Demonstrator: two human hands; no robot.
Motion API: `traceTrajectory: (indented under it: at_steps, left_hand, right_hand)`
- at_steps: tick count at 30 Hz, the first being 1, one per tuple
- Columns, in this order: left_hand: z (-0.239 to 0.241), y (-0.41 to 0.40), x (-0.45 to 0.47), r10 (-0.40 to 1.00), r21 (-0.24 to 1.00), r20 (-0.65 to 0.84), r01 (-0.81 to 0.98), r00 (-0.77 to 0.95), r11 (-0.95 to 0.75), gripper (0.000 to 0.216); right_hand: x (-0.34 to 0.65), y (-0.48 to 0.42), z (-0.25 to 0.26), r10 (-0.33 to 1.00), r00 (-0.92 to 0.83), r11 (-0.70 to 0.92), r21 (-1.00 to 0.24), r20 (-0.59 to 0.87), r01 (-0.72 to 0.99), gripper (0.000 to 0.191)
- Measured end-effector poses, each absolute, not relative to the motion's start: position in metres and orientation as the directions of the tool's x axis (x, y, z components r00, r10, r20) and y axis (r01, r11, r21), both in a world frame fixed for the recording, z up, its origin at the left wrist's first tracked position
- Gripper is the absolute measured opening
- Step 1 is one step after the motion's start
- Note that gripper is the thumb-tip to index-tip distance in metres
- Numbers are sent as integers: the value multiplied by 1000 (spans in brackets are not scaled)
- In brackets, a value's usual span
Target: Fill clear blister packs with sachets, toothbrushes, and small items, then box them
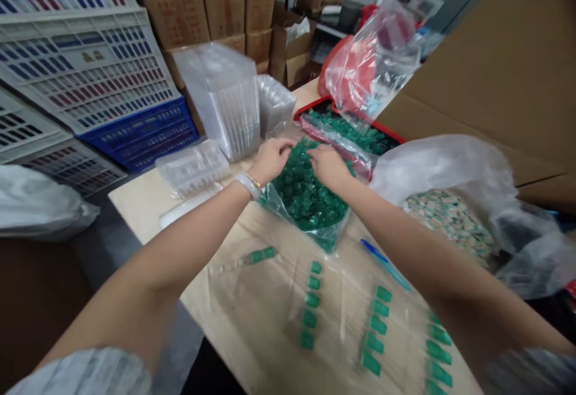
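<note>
Many green pieces lay in a clear bag between and just below the left hand and right hand, both partly curled; whether either gripped any couldn't be told.

- Left sleeve: pale grey, marked with darker streaks
- Right sleeve: greyish, blurred
- Left wrist: a broad whitish band, a thin gold-toned bracelet just beside it
</note>
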State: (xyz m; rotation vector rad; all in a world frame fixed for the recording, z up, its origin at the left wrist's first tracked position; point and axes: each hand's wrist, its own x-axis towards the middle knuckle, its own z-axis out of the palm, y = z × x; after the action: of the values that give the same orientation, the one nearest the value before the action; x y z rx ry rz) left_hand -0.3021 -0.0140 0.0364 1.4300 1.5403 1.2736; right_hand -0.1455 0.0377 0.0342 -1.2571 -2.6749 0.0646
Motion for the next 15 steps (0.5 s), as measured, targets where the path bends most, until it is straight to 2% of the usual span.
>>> traceTrajectory:
  at_steps: [2,4,5,7,9,11,15]
  left_hand:
    - [44,-41,-310,981,999,-49,-11,-186,48,24]
    - [48,-84,-321,972,943,-213,-279,-94,180,26]
    - [47,-110,-326,960,911,-270,-341,-72,231,28]
    - [40,-162,-333,919,881,-365,-374,-150,289,29]
    - [27,-208,-336,866,869,-427,-383,-260,313,26]
    - [13,-239,-335,822,861,-458,-398,-337,316,26]
    - [-3,-261,-329,801,827,-489,-476,-346,300,28]
  right_hand:
    - [-141,7,41,759,-608,651,-298,235,698,24]
    - [-140,-35,42,742,-647,630,-511,174,585,19]
    - [-141,-58,40,713,-690,610,-596,127,522,16]
    - [-149,-100,31,638,-765,583,-701,83,410,12]
    - [-160,-130,18,551,-829,603,-734,100,312,14]
    - [-171,-147,6,463,-879,661,-706,116,255,18]
    - [-186,-159,-6,312,-947,831,-506,80,231,17]
